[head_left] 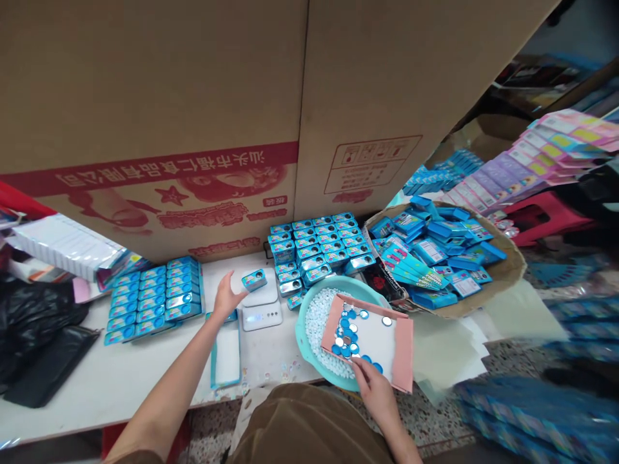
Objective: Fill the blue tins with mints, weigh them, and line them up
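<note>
My left hand [227, 298] reaches over the digital scale [261, 320], thumb and fingers apart. Beside its fingertips, a small blue tin [254, 279] rests on the scale's platform; the thumb tip is close to it. My right hand [376, 386] is at the near edge of a pink cardboard tray [403, 354], fingers drawn together. Their tips are among round blue and silver lids [345, 332], and what they pinch is hidden. Under the tray sits a turquoise basin [302, 328] of small white pellets [316, 312].
Blue tins stand in rows behind the basin [322, 245] and at left [155, 299]. A cut-down carton [512, 258] holds many blue packs. An open blue-edged box [226, 354] lies before the scale. Large cardboard boxes [193, 84] wall off the back. Black plastic [43, 335] lies left.
</note>
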Tool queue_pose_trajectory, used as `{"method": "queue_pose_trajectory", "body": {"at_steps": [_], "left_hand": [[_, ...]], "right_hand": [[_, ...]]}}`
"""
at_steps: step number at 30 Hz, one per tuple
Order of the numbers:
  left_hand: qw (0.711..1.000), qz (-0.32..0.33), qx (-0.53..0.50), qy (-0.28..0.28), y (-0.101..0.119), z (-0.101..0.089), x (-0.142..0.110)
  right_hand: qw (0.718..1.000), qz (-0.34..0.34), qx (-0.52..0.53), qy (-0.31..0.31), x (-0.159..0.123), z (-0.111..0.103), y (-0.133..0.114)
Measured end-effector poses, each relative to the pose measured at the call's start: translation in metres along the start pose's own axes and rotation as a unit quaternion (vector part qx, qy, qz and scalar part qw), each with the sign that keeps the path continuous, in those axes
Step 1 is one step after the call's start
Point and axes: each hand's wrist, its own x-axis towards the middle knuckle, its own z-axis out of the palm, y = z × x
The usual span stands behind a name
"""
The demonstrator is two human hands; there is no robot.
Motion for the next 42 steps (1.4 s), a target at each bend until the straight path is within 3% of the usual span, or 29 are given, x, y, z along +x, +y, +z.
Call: {"method": "queue_pose_trajectory", "body": {"at_steps": [3, 5, 8, 11, 14, 17, 20, 24, 29, 36, 42], "left_hand": [[0.999, -0.015, 0.006, -0.033, 0.010, 0.016, 0.009], [0.999, -0.008, 0.006, -0.040, 0.023, 0.017, 0.010], [0.996, 0.090, -0.017, 0.000, 0.056, 0.002, -0.004], [0.980, 0.193, -0.049, 0.032, 0.100, -0.015, -0.035], [0.965, 0.249, -0.075, -0.033, 0.134, -0.010, -0.067], [0.950, 0.274, -0.098, -0.115, 0.144, 0.015, -0.083], [0.946, 0.268, -0.109, -0.145, 0.141, 0.035, -0.085], [0.947, 0.257, -0.121, -0.154, 0.140, 0.041, -0.079], [0.964, 0.198, -0.146, -0.105, 0.132, 0.041, -0.074], [0.978, 0.019, -0.208, -0.015, 0.080, 0.034, -0.053], [0.991, -0.037, -0.130, 0.024, 0.046, 0.019, -0.014]], "right_hand": [[1.000, 0.000, 0.001, 0.003, 0.002, 0.000, -0.003], [1.000, 0.004, 0.004, 0.007, 0.004, -0.001, -0.004], [1.000, 0.016, 0.014, 0.016, 0.004, -0.003, -0.004], [0.999, 0.027, 0.019, 0.021, 0.003, -0.003, -0.001], [0.999, 0.025, 0.021, 0.013, 0.005, -0.001, -0.002], [1.000, 0.009, 0.022, -0.004, 0.008, -0.002, -0.008], [1.000, 0.007, 0.020, 0.007, 0.009, -0.004, -0.011], [0.999, 0.009, 0.018, 0.026, 0.008, -0.006, -0.005], [0.999, 0.007, 0.009, 0.044, 0.006, -0.005, 0.003], [0.999, -0.001, -0.008, 0.035, 0.005, -0.007, 0.002], [0.999, -0.011, -0.009, 0.049, 0.004, -0.004, 0.006]]}}
